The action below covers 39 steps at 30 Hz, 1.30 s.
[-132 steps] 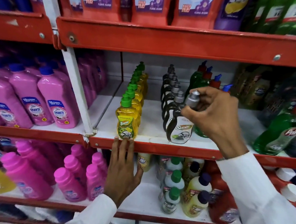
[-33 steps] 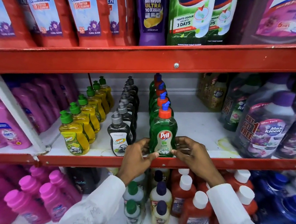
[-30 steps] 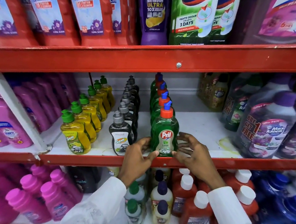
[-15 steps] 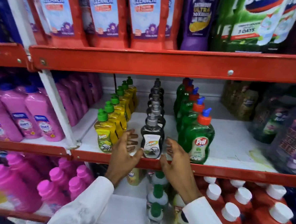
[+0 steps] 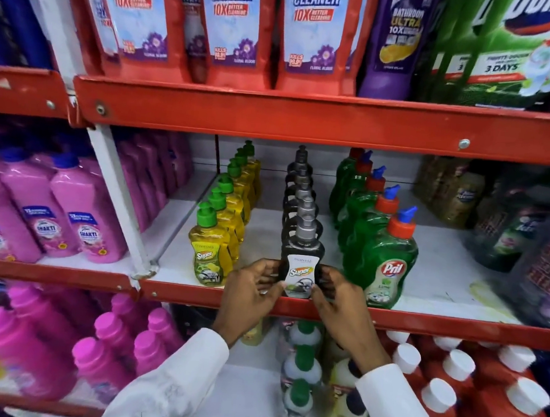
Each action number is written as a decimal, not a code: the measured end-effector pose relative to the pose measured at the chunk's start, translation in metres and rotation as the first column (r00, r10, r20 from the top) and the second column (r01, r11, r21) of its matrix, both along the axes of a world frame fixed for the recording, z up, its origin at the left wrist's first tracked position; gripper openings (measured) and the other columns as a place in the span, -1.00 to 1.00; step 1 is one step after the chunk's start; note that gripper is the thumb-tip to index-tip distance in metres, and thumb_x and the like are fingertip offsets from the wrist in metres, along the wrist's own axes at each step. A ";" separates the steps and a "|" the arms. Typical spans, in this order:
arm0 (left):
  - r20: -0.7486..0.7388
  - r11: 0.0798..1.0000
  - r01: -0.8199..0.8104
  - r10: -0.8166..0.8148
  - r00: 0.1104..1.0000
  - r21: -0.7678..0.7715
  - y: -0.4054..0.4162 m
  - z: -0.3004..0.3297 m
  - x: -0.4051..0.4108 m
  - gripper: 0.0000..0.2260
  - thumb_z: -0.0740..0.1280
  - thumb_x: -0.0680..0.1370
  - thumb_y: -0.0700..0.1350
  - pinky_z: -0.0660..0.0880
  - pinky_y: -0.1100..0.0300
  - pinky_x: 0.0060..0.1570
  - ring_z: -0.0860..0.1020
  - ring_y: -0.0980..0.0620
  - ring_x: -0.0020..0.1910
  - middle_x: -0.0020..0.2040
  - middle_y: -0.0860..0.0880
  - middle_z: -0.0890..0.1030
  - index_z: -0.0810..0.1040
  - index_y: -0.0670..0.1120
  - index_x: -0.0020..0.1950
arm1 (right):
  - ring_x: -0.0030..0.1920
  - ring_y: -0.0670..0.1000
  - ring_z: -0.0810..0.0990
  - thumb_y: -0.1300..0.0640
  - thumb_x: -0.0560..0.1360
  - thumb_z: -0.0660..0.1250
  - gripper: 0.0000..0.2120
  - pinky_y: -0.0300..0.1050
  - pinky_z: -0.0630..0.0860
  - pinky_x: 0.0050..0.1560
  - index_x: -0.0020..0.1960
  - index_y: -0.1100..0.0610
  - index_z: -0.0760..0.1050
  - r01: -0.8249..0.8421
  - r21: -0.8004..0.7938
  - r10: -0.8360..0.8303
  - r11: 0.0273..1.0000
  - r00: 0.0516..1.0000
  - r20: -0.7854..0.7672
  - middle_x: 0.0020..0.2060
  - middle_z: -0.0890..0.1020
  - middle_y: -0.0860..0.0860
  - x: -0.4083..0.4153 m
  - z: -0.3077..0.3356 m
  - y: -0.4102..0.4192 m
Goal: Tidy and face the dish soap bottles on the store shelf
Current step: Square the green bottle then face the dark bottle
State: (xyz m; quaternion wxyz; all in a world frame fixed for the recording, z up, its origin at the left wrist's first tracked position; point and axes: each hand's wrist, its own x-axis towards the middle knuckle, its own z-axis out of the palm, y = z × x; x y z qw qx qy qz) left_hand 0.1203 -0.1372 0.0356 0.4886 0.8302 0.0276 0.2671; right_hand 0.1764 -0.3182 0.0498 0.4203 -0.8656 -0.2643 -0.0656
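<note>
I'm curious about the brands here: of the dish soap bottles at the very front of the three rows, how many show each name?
Super: 2, the yellow bottle and the black bottle
Pril: 1, the green bottle
Total: 3

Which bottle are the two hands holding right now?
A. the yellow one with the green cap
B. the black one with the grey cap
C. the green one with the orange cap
B: the left hand and right hand clasp the front black bottle at both sides of its label.
</note>
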 end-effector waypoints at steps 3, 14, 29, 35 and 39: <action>-0.001 1.000 0.003 -0.003 1.000 -0.004 -0.001 0.000 -0.001 -0.68 0.49 0.47 -0.24 0.57 0.44 -0.08 0.65 0.36 -0.09 -0.03 0.21 0.66 0.57 0.07 0.13 | 0.12 0.02 0.68 0.16 0.55 0.35 -0.66 -0.04 0.58 0.24 0.32 0.12 0.50 0.018 0.010 -0.018 1.000 1.000 -0.007 0.16 0.70 0.06 -0.002 0.000 0.000; 0.226 0.981 -0.158 0.181 0.957 -0.113 0.010 0.006 -0.034 -0.76 0.43 0.49 -0.29 0.59 0.27 0.08 0.68 0.15 0.01 0.02 0.04 0.73 0.63 -0.04 0.12 | -0.04 -0.07 0.68 0.28 0.47 0.43 -0.78 -0.24 0.59 0.07 0.09 0.09 0.61 0.191 0.396 -0.281 0.898 0.942 0.182 -0.04 0.71 -0.03 -0.042 -0.002 0.014; -0.073 0.989 -0.135 0.140 0.987 0.068 0.137 -0.005 -0.047 -0.40 0.44 0.34 0.08 0.65 -0.02 0.09 0.68 0.12 0.05 0.13 -0.01 0.69 0.39 0.00 0.35 | 0.00 -0.18 0.66 0.27 0.45 0.38 -0.56 -0.64 0.38 0.02 0.31 0.09 0.53 -0.133 0.094 0.132 0.987 0.991 0.016 0.05 0.69 -0.12 -0.035 0.004 0.134; -0.061 0.992 -0.053 0.061 0.996 0.116 0.142 -0.007 -0.043 -0.59 0.44 0.40 0.03 0.66 -0.01 0.05 0.69 0.10 0.00 0.06 0.00 0.72 0.52 0.00 0.23 | -0.01 -0.15 0.71 0.22 0.50 0.43 -0.67 -0.25 0.61 0.10 0.26 0.11 0.60 -0.154 0.128 0.162 0.980 0.985 -0.057 0.02 0.75 -0.05 -0.024 -0.005 0.135; -0.054 0.989 -0.052 0.060 0.997 0.140 0.144 -0.008 -0.043 -0.60 0.45 0.39 0.02 0.67 0.02 0.02 0.69 0.13 -0.04 0.03 0.03 0.73 0.53 0.02 0.21 | -0.03 -0.17 0.71 0.21 0.49 0.45 -0.68 -0.22 0.62 0.08 0.24 0.10 0.62 -0.134 0.157 0.150 0.979 0.983 -0.101 0.01 0.75 -0.06 -0.024 -0.007 0.134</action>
